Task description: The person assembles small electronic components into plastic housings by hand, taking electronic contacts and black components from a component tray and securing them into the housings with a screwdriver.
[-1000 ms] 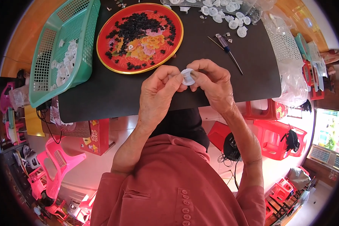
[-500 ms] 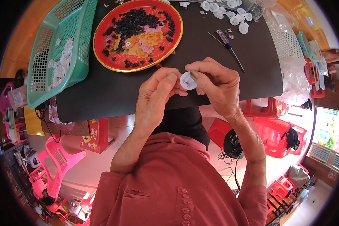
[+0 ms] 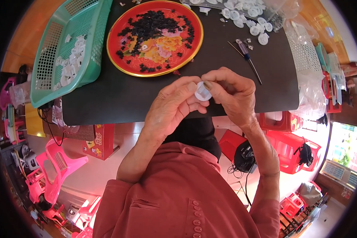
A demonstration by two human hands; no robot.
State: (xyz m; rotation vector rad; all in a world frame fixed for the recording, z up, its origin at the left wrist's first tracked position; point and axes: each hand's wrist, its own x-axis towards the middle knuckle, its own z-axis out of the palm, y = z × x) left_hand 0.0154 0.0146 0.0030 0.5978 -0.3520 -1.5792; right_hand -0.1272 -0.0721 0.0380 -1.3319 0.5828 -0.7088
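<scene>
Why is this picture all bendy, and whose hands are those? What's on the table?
There's no robot, just a person wearing a camera on their head. It looks down through a very wide lens, which makes straight edges bend. Their right hand pinches a round white plastic piece, with the left hand close against its other side. On the dark table are a red flowered tray of small black parts, a screwdriver and more white pieces. A green basket at the left holds white pieces too.

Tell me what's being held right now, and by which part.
A round white piece, held by its rim: right grip at upper right, left grip at left edge.
</scene>
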